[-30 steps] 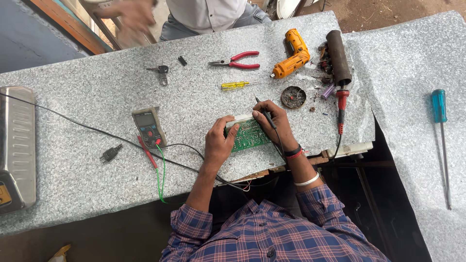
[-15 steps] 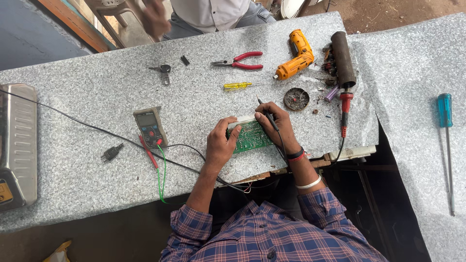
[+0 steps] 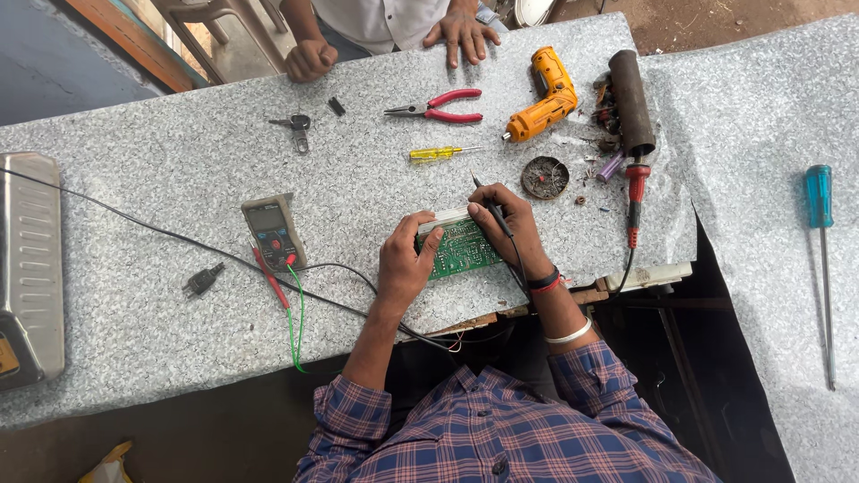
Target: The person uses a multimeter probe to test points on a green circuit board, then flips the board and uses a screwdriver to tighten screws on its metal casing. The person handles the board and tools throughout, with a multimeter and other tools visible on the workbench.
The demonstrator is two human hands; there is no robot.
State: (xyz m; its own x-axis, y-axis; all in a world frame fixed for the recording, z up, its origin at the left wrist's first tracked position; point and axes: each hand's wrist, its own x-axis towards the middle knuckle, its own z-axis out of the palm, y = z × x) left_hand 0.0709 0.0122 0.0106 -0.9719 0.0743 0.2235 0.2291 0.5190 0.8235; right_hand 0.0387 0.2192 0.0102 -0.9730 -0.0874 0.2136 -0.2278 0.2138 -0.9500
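Note:
A green circuit board (image 3: 463, 245) lies on the grey speckled table (image 3: 161, 179), near its front edge. My left hand (image 3: 407, 259) grips the board's left end. My right hand (image 3: 508, 224) rests on the board's right side and holds a thin black probe (image 3: 490, 208) like a pen, tip pointing away from me. A black lead runs from the probe past my wrist. A grey multimeter (image 3: 273, 233) with red and green leads sits to the left of the board.
Red-handled pliers (image 3: 438, 105), a yellow screwdriver (image 3: 438, 153), an orange cordless driver (image 3: 542, 96), a round tin (image 3: 545, 177), a soldering iron (image 3: 633, 201) and keys (image 3: 298, 128) lie beyond. A blue screwdriver (image 3: 821, 259) lies far right. Another person's hands (image 3: 461, 34) rest on the far edge.
My hands stay on the board with little movement. The other person's hands have come down onto the far edge of the table.

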